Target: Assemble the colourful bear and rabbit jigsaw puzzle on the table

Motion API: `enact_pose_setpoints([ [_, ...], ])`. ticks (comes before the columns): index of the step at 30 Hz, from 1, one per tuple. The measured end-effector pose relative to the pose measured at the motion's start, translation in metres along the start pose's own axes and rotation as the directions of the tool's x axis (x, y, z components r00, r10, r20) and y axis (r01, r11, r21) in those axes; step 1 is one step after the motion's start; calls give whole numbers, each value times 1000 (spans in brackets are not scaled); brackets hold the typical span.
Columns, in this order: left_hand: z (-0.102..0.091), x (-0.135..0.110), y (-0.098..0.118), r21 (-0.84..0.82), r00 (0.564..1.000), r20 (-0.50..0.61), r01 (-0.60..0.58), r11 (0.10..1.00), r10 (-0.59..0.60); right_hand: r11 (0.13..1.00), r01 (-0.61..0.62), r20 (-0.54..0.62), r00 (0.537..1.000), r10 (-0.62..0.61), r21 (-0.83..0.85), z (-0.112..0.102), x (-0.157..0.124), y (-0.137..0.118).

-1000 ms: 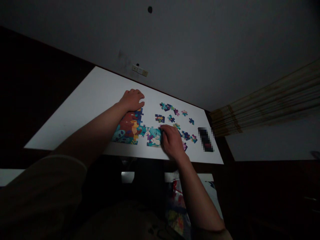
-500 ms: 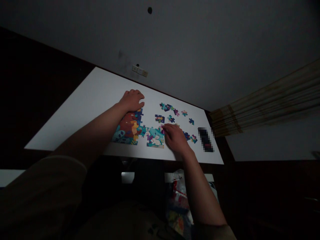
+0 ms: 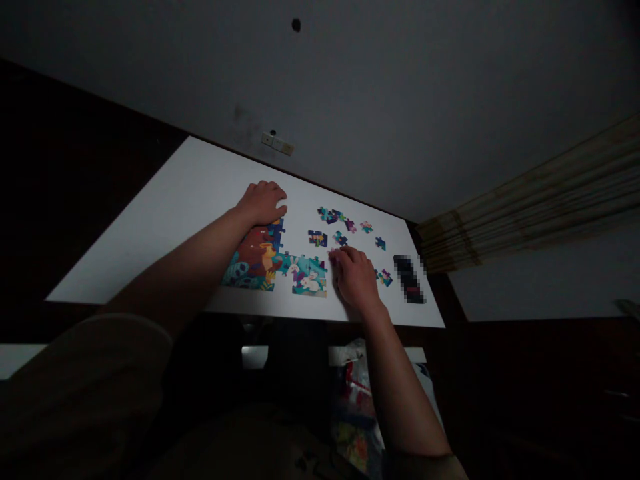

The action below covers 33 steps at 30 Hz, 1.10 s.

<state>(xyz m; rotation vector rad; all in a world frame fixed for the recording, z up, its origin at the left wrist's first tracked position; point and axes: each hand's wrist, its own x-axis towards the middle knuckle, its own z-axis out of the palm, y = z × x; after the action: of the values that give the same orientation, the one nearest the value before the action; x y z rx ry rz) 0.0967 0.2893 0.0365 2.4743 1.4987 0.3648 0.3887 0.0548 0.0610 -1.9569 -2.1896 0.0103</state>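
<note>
My left hand [image 3: 263,202] rests on the upper edge of a partly joined jigsaw puzzle [image 3: 256,262], with thumb and fingers apart and nothing held. A brown bear shows in the puzzle's left part, and white rabbits in the lower right part. Just right of the rabbits, my right hand [image 3: 356,277] is closed in a pinch on a small pinkish puzzle piece [image 3: 333,254], partly hidden by the fingers. Beyond that hand lie loose puzzle pieces [image 3: 317,238], several of them scattered singly or in a small cluster.
The white table [image 3: 150,220] stands against a grey wall with a socket strip [image 3: 277,143]. A dark pixelated object [image 3: 410,280] lies near the table's right end. Below the front edge is a clear plastic bag [image 3: 357,387] with colourful contents. A curtain [image 3: 500,213] hangs at right.
My right hand has shifted slightly right, away from the rabbit part of the puzzle, with the pinkish piece at its fingertips. My left hand stays in place.
</note>
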Motion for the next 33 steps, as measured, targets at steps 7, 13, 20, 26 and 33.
enact_pose_setpoints([
  [7, -1, 0, 3, 17, 1000, 4, 7, 1000, -7, 966, 171, 67, 980, -187, 196, 11, -38, -41],
  [13, 0, 1, 1, 22, 1000, 8, 4, 1000, -4, 970, 138, 99, 982, -160, 198, 17, -49, -47],
  [20, 2, 1, -1, 16, 1000, 2, -2, 1000, 2, 978, 152, 106, 980, -168, 143, 19, -52, -44],
  [26, 3, 2, -2, 22, 1000, 0, -3, 1000, 3, 981, 158, 104, 980, -170, 117, 21, -54, -46],
  [33, 3, 3, -2, 12, 1000, -1, 1, 1000, -1, 994, 111, 72, 991, -111, 14, 25, -59, -60],
])
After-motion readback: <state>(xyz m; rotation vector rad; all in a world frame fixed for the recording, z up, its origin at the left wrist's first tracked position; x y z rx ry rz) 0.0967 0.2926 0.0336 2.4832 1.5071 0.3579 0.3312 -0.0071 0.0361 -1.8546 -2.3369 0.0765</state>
